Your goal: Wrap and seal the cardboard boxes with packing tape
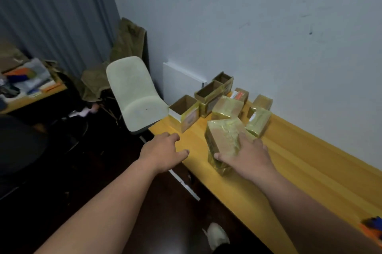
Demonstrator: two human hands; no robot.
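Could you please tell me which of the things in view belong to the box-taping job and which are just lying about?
Job:
- wrapped box under the right hand
- other wrapped boxes
- open boxes
- left hand, holding nothing
- yellow table

Lying about:
- pale chair
- olive cloth
- white board against the wall
- cluttered side table

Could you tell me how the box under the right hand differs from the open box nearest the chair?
The wrapped box is closed and covered in shiny tape; the open box has no top and shows a bare cardboard inside. The right hand rests on the wrapped box; nothing touches the open box, and the left hand hovers short of it. Both sit on the yellow table.
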